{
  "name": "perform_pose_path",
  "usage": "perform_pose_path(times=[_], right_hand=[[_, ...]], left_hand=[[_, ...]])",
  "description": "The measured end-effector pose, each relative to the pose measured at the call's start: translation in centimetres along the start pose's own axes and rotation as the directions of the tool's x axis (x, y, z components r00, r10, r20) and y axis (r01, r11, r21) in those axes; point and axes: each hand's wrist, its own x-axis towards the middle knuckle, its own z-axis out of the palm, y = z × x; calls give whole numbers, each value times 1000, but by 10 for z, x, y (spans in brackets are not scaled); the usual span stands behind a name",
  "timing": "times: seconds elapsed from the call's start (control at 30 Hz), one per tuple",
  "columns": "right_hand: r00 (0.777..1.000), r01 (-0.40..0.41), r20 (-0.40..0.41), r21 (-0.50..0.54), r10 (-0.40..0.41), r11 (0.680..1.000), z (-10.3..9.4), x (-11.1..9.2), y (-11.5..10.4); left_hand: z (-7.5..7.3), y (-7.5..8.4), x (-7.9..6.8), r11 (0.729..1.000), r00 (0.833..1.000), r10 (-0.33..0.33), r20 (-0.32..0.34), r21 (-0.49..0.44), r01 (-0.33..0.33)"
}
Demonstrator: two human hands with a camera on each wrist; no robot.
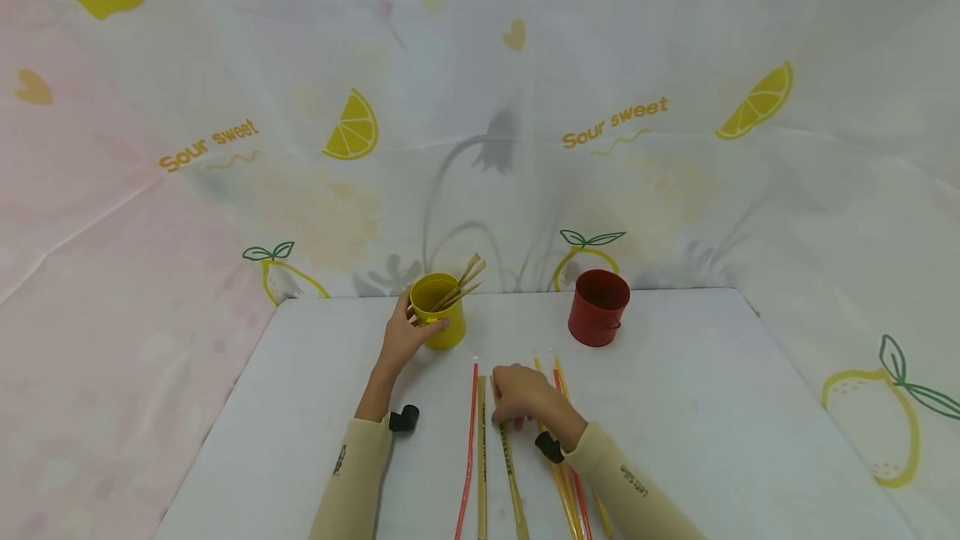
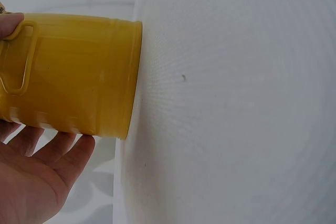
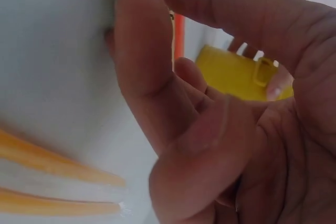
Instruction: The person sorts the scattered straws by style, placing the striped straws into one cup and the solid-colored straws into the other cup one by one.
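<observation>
My left hand [image 1: 401, 340] grips a yellow bucket [image 1: 447, 333] at the back of the table, thumb by its wire handle and fingers round the far side. Several thin wooden sticks [image 1: 468, 280] lean out over the bucket's rim. In front, my right hand [image 1: 527, 394] bends down over a printed pair of bamboo chopsticks [image 1: 512, 473], pinching it near its far end with thumb and finger; the hand hides part of it. Another bamboo pair [image 1: 482, 448] lies just left of it, beside a red straw-like tube [image 1: 471, 432].
A red bucket [image 1: 598, 308] stands at the back right. Several yellow and red straw-like tubes [image 1: 561, 482] with clear ends lie under and beside the right forearm. A lemon-printed cloth [image 1: 465, 107] hangs behind the white table [image 1: 697, 407].
</observation>
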Motion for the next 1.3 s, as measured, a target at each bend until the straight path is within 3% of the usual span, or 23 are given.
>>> perform_pose_path(times=[0.7, 0.93, 1.1, 1.2, 1.3], right_hand=[[1000, 26, -16, 10, -26, 1000, 8, 3, 2], [1000, -29, 5, 39, 29, 999, 2, 3, 2], [1000, -5, -5, 47, 5, 999, -5, 1, 3], [999, 23, -25, 54, -22, 998, -13, -3, 2], [997, 58, -58, 69, -54, 996, -23, -8, 0]], left_hand=[[1, 0, 1, 999, 1000, -11, -14, 38, 11], [-1, 2, -1, 1000, 1000, -15, -5, 18, 15], [-2, 13, -4, 999, 999, -34, 16, 29, 33], [-1, 13, -3, 999, 999, -38, 17, 29, 38], [0, 1, 1, 999, 1000, -29, 6, 22, 29]])
